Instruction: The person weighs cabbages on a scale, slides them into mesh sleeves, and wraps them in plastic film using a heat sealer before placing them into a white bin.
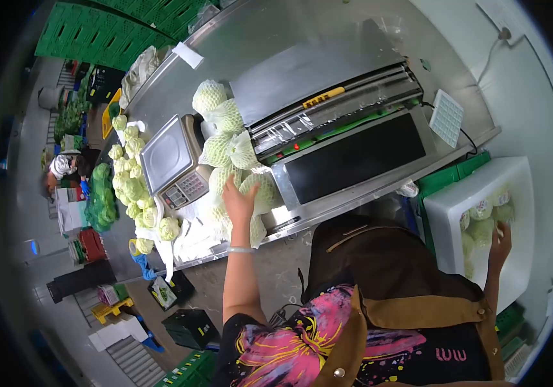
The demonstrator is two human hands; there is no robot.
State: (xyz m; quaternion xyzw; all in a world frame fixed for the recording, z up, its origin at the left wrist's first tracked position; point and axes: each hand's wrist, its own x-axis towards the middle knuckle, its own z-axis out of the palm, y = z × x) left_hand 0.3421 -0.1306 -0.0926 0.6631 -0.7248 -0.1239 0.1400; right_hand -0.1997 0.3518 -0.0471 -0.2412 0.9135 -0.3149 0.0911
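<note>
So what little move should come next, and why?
Maybe close the left grip gently on the netted vegetable: its fingers are spread open right there, while the right grip is over at the white box, where pale green round vegetables sit.

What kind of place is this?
Probably a vegetable packing room: it has netted vegetables, a scale and what looks like a wrapping machine.

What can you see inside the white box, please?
Inside the white box are several round, pale green items, with the right hand beside them. Anything beneath the visible ones is covered and cannot be seen.
</note>
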